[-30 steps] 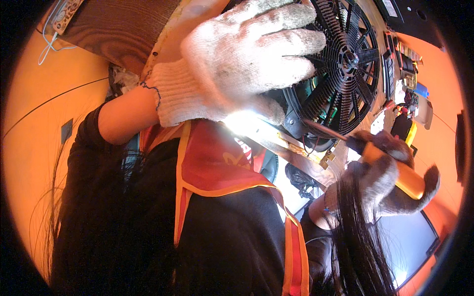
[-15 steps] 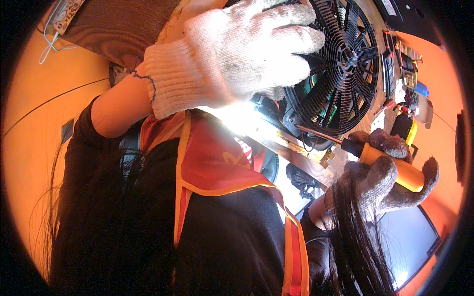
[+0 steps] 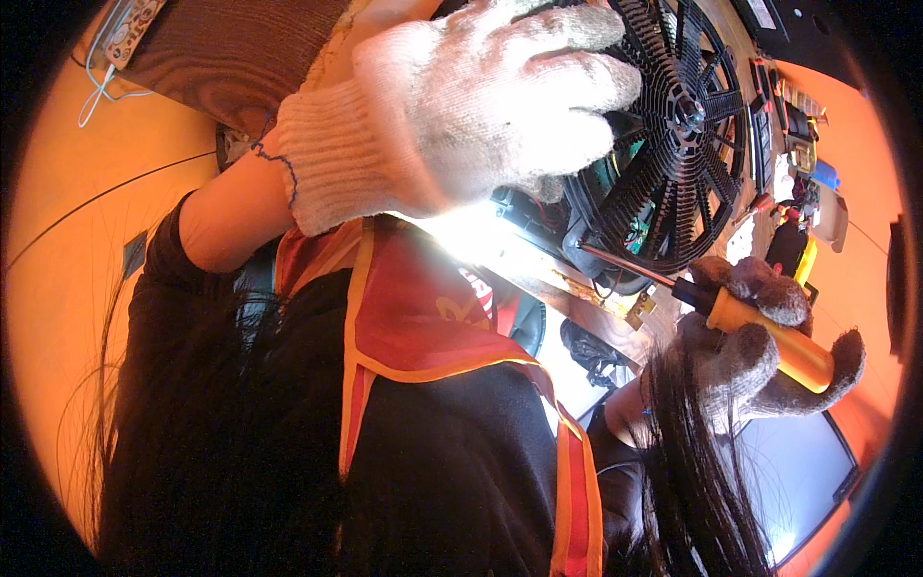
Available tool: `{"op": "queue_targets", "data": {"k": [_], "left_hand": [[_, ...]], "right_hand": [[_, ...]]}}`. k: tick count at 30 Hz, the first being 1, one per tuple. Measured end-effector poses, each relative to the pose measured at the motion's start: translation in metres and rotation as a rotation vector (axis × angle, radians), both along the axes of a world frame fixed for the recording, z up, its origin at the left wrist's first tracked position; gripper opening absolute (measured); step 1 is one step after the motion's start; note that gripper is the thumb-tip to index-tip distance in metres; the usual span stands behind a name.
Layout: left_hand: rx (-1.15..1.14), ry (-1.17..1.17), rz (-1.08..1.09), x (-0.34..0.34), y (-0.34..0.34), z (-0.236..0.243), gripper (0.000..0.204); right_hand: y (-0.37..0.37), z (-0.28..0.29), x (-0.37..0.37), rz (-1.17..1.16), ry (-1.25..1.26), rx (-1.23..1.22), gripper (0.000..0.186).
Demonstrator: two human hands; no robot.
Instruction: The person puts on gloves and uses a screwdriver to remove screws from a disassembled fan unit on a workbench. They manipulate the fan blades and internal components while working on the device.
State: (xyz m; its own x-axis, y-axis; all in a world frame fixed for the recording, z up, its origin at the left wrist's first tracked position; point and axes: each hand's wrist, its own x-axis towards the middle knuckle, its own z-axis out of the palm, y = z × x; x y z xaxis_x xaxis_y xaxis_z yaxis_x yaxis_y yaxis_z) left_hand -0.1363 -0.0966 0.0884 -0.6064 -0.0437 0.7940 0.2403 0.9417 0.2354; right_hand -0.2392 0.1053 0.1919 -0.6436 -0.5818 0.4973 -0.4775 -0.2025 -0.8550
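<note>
A round black fan [image 3: 688,120] with a ringed guard stands tilted at the upper centre, with green showing behind its blades. My left hand [image 3: 500,106], in a white knit glove, grips its left side, fingers curved over the rim and the thumb lower down; the contact is partly hidden. In my right hand [image 3: 735,356], also gloved, is a screwdriver [image 3: 774,344] with an orange-yellow handle and black collar. Its shaft points up-left, and the tip meets a black mounting lug [image 3: 577,234] at the fan's lower left edge. The fingers wrap loosely round the handle.
Beneath the fan, a wooden bench [image 3: 538,279] carries a brass-coloured hinge [image 3: 638,310]. Tools and small parts, including a yellow-and-black tool [image 3: 803,260], lie to the right. A remote control [image 3: 127,37] rests on dark wood [image 3: 231,58] at top left. A black bag [image 3: 591,351] sits below the bench.
The fan, both hands and the screwdriver appear slightly farther right in the picture. The right hand and handle also sit a little lower. The screwdriver tip stays at the lug.
</note>
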Motion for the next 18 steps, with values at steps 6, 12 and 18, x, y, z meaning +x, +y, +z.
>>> {"op": "queue_targets", "data": {"k": [6, 12, 18], "left_hand": [[-0.017, -0.027, 0.016, 0.003, -0.001, 0.003, 0.014], [-0.048, -0.020, 0.030, 0.000, -0.002, 0.002, 0.011], [-0.045, 0.009, 0.028, -0.003, -0.002, 0.002, 0.010]], "right_hand": [[-0.003, -0.001, 0.002, -0.109, 0.012, 0.039, 0.086], [-0.005, 0.003, 0.001, -0.088, 0.019, 0.025, 0.084], [-0.003, 0.010, -0.001, -0.066, 0.035, 0.021, 0.082]]}}
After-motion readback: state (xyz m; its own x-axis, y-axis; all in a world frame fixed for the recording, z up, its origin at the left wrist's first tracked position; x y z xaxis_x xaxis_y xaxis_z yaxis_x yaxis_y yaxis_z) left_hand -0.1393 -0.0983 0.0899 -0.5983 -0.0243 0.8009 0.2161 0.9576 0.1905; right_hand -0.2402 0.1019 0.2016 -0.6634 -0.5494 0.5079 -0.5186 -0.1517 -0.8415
